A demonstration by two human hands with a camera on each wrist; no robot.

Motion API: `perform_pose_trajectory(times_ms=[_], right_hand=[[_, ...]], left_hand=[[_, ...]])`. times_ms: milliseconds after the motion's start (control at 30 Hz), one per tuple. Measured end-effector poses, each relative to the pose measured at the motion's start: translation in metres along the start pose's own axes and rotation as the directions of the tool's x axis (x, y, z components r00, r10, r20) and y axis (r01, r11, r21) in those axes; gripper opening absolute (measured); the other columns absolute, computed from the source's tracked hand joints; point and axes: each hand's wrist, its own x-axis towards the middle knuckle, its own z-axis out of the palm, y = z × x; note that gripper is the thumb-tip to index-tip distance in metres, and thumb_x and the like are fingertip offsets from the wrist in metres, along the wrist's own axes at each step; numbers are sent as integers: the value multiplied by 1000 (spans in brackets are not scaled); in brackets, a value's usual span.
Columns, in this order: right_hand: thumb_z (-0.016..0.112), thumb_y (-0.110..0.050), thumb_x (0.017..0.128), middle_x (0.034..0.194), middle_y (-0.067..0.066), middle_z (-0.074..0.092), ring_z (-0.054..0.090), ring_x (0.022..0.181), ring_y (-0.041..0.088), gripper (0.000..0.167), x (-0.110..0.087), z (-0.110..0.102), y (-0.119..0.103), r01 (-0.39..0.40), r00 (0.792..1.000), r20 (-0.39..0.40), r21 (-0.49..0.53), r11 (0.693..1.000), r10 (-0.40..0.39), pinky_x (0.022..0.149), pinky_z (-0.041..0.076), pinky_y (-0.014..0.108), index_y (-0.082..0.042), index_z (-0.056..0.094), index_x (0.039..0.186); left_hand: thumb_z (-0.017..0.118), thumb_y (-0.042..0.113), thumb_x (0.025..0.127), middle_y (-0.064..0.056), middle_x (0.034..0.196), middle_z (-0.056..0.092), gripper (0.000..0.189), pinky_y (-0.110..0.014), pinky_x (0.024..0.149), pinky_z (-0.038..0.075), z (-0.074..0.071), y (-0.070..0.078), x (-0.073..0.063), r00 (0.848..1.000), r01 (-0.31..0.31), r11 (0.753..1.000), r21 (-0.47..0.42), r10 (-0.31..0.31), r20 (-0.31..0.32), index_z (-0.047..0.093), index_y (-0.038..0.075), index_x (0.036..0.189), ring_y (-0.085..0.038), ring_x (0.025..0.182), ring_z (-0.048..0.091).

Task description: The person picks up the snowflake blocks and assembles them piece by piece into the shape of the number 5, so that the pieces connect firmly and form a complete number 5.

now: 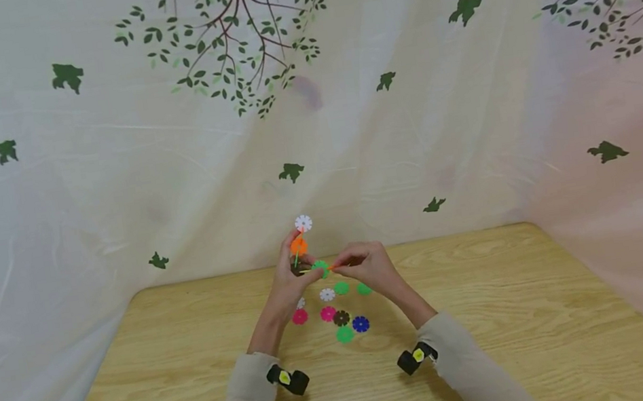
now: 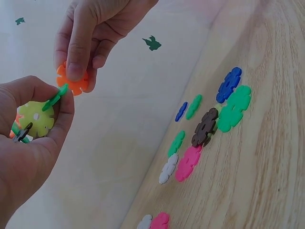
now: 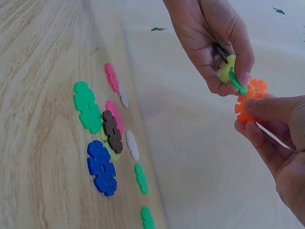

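Observation:
Above the table, the left hand [image 1: 288,282] grips a chain of notched plastic discs joined edge to edge. A white disc [image 1: 303,223] tops the chain, with an orange disc [image 1: 298,247] under it. Within the left palm sit a yellow disc [image 2: 37,118] and a dark disc [image 2: 22,133]. Thumb and finger of that hand pinch a green disc [image 2: 55,98]. The right hand [image 1: 372,266] pinches another orange disc [image 2: 71,82], its edge right at the green disc's edge. Part of the chain is hidden behind the left fingers.
Loose discs lie on the wooden table [image 1: 500,326] below the hands: pink [image 1: 328,314], brown [image 1: 341,319], blue [image 1: 361,324], white [image 1: 327,294] and several green ones [image 1: 345,334]. Behind the table's far edge hangs a pale cloth [image 1: 222,194] with printed leaves and birds.

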Motion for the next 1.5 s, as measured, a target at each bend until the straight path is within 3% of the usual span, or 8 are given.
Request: perform_pose_trajectory(times_ms=[233,567,800,967,1167,1500], right_hand=[[76,6,86,91,25,74,71,76,23,5,1,2,2,4,1000,19,1,1000,-4,68,58,18,8,78,90],[79,-7,88,90,14,76,71,80,17,4,1,1,1,-24,999,27,-44,999,25,68,60,24,-3,81,89],[78,-7,89,92,13,76,71,88,30,5,3,1,0,-36,998,41,-62,997,39,71,61,24,-3,80,91],[78,-7,90,95,13,75,71,89,20,6,4,1,2,-51,996,71,-64,997,56,73,61,24,-3,79,93],[77,-9,91,98,15,75,72,91,24,8,5,-4,5,-76,989,120,-89,993,87,73,61,24,-3,79,97],[75,-7,92,97,12,77,70,85,11,9,8,-21,3,-84,962,243,-159,984,122,77,59,26,-2,77,99]], left_hand=[[70,-3,89,2,93,60,86,-21,76,50,1,-3,0,999,-48,998,33,48,4,26,19,159,-14,88,58],[70,-6,90,-2,97,59,89,-22,79,54,-2,2,-1,1000,14,1000,-7,-14,4,25,26,160,-16,90,60],[73,-6,89,-2,98,61,91,-29,81,61,-5,4,-1,999,46,995,-86,-47,-9,27,30,159,-16,87,63],[74,-7,87,-3,98,64,93,-30,80,62,-5,3,-2,997,62,993,-105,-66,-42,28,29,159,-17,87,64],[74,-9,87,0,98,65,94,-30,78,62,-7,1,-3,994,79,990,-116,-87,-66,28,28,160,-15,88,66],[73,-9,87,-6,105,64,94,-30,80,62,-15,0,-1,993,87,989,-123,-96,-63,28,30,160,-16,89,65]])
